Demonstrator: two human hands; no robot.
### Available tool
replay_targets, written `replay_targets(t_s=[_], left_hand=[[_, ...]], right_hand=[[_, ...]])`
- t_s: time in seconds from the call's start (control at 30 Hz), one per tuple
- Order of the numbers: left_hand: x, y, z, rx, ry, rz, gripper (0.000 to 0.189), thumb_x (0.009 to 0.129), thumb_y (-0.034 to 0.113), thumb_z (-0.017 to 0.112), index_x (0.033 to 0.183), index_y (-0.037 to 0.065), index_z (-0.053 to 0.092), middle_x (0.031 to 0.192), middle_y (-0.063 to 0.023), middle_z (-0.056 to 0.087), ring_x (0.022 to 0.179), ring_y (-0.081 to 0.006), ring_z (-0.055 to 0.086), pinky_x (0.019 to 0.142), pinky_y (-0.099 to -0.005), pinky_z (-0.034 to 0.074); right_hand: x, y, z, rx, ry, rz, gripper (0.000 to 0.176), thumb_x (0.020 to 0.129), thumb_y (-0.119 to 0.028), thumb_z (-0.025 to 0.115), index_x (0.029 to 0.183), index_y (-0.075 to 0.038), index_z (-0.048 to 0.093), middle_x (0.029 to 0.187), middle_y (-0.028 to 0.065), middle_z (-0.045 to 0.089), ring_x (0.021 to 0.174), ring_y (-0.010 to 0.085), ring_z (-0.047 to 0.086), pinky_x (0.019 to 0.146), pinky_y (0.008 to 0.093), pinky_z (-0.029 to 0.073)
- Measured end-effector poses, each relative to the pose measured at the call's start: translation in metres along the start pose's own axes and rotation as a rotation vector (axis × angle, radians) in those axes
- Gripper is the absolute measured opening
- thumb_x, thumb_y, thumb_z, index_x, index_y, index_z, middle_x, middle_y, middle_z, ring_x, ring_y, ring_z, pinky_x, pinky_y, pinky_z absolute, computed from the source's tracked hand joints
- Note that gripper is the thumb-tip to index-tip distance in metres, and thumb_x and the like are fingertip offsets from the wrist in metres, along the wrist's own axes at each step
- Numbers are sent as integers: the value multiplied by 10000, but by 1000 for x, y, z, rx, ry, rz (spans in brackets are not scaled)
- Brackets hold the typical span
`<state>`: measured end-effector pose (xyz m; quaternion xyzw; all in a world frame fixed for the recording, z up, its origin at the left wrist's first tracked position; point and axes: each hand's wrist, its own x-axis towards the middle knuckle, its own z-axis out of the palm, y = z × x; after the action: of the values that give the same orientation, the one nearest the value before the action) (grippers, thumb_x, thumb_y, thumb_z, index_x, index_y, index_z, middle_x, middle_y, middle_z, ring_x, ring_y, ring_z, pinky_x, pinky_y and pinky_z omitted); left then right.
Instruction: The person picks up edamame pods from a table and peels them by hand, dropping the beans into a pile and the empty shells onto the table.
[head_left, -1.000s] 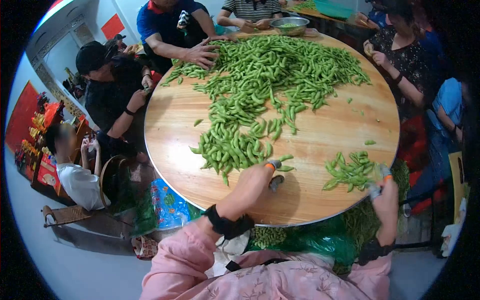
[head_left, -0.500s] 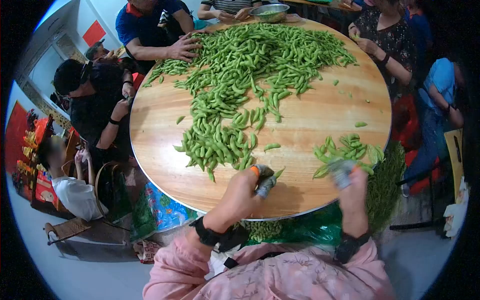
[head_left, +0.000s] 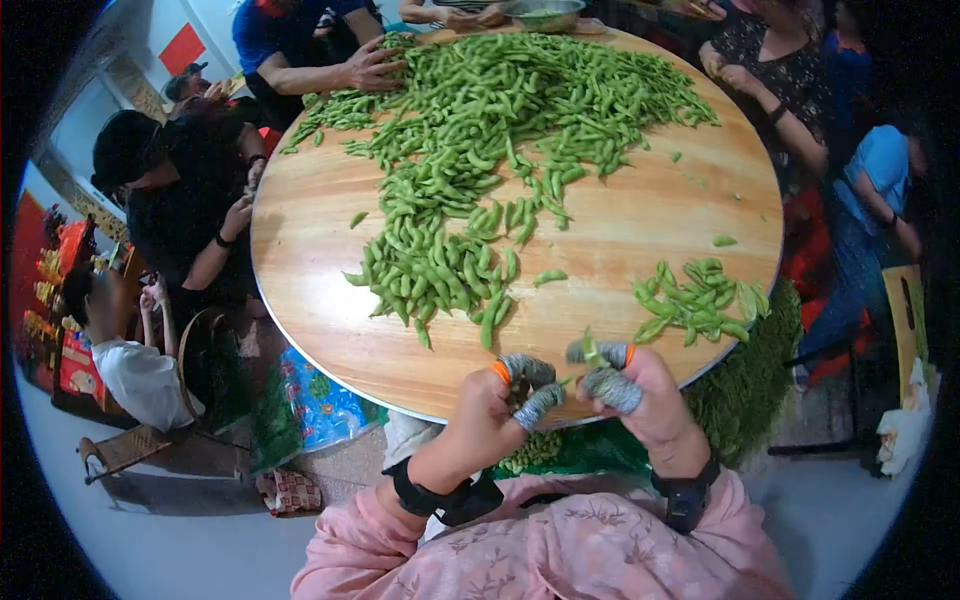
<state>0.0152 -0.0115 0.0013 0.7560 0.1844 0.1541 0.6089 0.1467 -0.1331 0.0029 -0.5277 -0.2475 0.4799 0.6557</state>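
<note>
We see both hands close to each other over the near edge of the round wooden surface (head_left: 620, 240). The left hand (head_left: 480, 405) has its grip pinched together on one pod (head_left: 566, 381), with only a green tip showing between the wrapped thumb and finger. The right hand (head_left: 655, 400) has its grip closed on a second pod (head_left: 592, 350), which stands up between the wrapped digits; its lower part is hidden from us.

Beyond the left grip, and apart from it, we find the nearest pods of the large heap (head_left: 530, 95), which stretches to the far side of the surface. A smaller pile (head_left: 695, 300) lies just ahead and to the right of the right grip, not touching it, and a lone pod (head_left: 550, 277) rests between the two groups.

Both forearms reach forward from pink sleeves (head_left: 365, 535), with a dark band at each wrist. The left hand angles inward to the right and the right hand angles inward to the left, so that the fingertips face each other, a narrow gap between them.
</note>
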Motion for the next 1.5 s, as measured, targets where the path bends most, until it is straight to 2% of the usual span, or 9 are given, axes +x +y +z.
replay_targets(t_s=[0.27,0.33,0.43,0.5,0.63,0.8,1.1,1.23,1.5], left_hand=[[4,-7,-2,-137,-251,-33,155,789,42,492,929,-24,503,744,-21,527,684,-80,443,616,-217,390],[3,-11,-1,-136,-248,-57,147,801,64,489,917,-26,500,733,-14,510,681,-74,429,599,-216,383],[0,-4,-1,-240,-105,-118,95,818,77,475,836,-11,506,703,14,464,673,-73,425,598,-213,375],[1,-1,-1,-97,-106,-36,84,804,66,489,822,-13,510,684,-12,470,649,-94,436,580,-222,377],[5,3,6,276,-57,162,67,742,25,536,793,-15,519,644,-107,490,560,-198,480,512,-259,385],[-1,0,6,509,19,272,94,703,14,564,788,-7,529,645,-149,505,537,-281,494,478,-291,390],[2,2,7,422,23,194,106,688,29,582,771,-3,525,613,-150,493,529,-289,493,475,-321,391],[4,5,15,532,14,262,129,676,50,600,773,3,527,622,-146,505,545,-295,509,481,-327,402],[-5,-1,4,700,57,371,256,582,65,641,811,30,531,674,-129,520,567,-303,526,483,-347,419]], right_hand=[[2,8,5,-205,46,-196,124,757,-111,563,846,-25,562,689,-11,542,562,54,489,509,168,393],[0,10,-21,599,515,-300,133,781,-135,513,867,-36,534,716,23,540,589,81,513,508,180,416],[-14,-4,-106,952,245,-492,180,786,-175,482,916,-51,495,762,61,545,633,121,541,489,197,435],[-19,-7,-98,874,616,-220,201,783,-190,480,922,-45,489,782,69,551,654,126,544,431,189,407],[-18,11,-25,-148,170,-138,285,793,-233,391,901,-5,523,746,83,577,571,122,531,439,170,361],[-8,6,-5,-116,2,-89,120,766,-57,506,869,-22,556,721,4,572,599,65,501,527,190,398],[-34,-17,-96,1101,438,-244,174,785,-132,446,918,-26,482,767,72,541,597,122,512,472,189,415],[-29,4,-23,84,167,-47,146,760,-73,517,880,-1,559,755,35,580,623,81,514,523,188,403],[-11,1,2,20,-2,12,107,775,-70,522,848,-11,575,694,-30,546,595,35,463,533,168,375]])
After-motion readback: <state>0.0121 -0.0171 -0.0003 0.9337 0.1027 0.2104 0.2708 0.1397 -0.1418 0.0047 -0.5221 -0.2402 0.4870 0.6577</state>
